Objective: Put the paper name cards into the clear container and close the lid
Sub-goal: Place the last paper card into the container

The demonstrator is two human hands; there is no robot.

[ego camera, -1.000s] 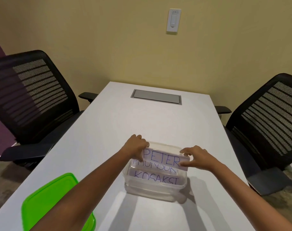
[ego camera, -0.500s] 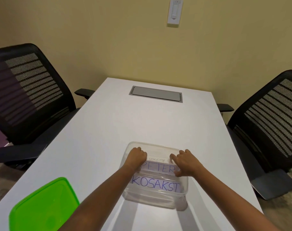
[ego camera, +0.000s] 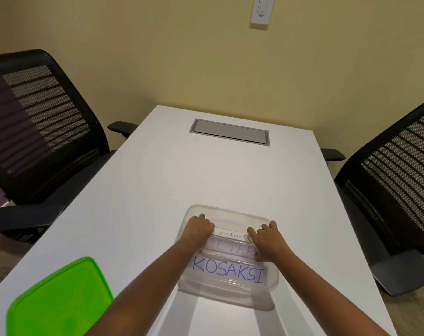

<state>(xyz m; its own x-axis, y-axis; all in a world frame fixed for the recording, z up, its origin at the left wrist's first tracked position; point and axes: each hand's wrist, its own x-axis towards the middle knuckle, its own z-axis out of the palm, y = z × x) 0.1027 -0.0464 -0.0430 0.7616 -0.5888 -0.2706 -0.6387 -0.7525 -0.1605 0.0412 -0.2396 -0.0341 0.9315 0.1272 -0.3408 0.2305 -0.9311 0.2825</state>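
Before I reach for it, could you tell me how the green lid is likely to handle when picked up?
The green lid looks thin and translucent, so probably light and slightly flexible. It lies flat on the table, so it seems unlikely to roll or tip. Its glossy surface may be somewhat slippery.

Two bare forearms come into view from the near edge, with no sleeves, cuffs or gloves covering them as far as they show. The left hand (ego camera: pixel 198 229) and the right hand (ego camera: pixel 269 241) are likewise bare, and both wrists are uncovered. The rest of the person lies outside the view.
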